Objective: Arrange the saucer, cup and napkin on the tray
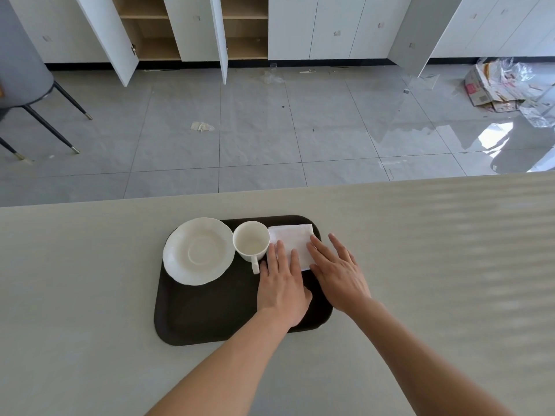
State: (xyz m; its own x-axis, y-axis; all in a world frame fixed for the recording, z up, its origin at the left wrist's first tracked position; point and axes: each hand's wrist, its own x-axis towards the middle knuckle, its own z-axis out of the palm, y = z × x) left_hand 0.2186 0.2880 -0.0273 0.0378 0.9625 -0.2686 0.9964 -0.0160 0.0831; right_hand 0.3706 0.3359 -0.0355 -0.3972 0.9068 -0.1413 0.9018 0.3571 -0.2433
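Pale grey tabletop (90,280) carries a dark brown tray (204,319). On its far left sits the white saucer (198,251), overhanging the rim; the empty cup (251,241) stands beside it. Both hands, left (283,291) and right (341,276), lie flat with fingers spread on the folded napkin (290,238) at far right, gripping nothing.

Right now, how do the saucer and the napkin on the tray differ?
The saucer is round with a scalloped rim; the napkin is a flat folded square. The saucer sits at the dark tray's far left, overhanging its edge, untouched; the napkin lies at the far right under the fingers of the left hand and right hand. The cup stands between them. Both are white.
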